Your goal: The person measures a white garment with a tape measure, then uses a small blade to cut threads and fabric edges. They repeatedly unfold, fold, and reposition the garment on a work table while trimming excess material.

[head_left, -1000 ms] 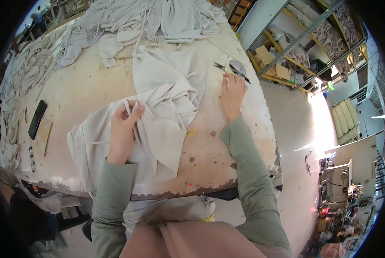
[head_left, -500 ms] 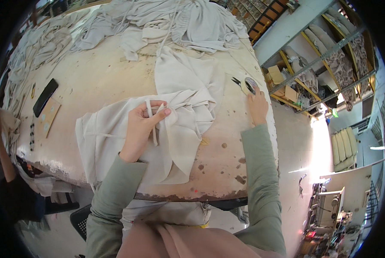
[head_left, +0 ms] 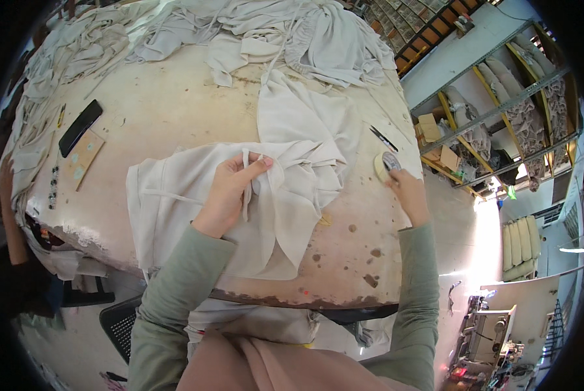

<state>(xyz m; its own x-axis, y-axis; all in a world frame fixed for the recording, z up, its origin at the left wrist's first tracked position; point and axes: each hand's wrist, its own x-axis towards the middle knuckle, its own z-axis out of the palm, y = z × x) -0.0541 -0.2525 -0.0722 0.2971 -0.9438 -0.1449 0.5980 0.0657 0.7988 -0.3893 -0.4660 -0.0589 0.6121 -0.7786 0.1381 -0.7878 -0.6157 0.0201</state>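
Observation:
My left hand (head_left: 230,192) is closed in a pinch on a pale cream garment (head_left: 174,189) that lies loosely folded on the table. A narrow fabric strip (head_left: 246,202) passes between its fingers and hangs down over the cloth. Over at the table's right side, my right hand (head_left: 410,195) grips the near edge of a roll of pale yellow tape (head_left: 380,169). The roll is tilted so its side shows; whether it still touches the table I cannot tell. Just beyond it lies a pair of small black thread snips (head_left: 384,138).
A large worn table (head_left: 168,104) bears heaped pale garments (head_left: 331,45) along its far side. Toward the left lie a black phone (head_left: 81,128), a patterned card (head_left: 83,159) and a beaded strand (head_left: 53,188). Another person's arm (head_left: 12,215) is at the left edge; shelving (head_left: 507,98) stands right.
My right hand has closed on the tape roll, tilting it and drawing it away from the snips toward me. My left hand keeps its pinch on the garment. The whole view has shifted slightly.

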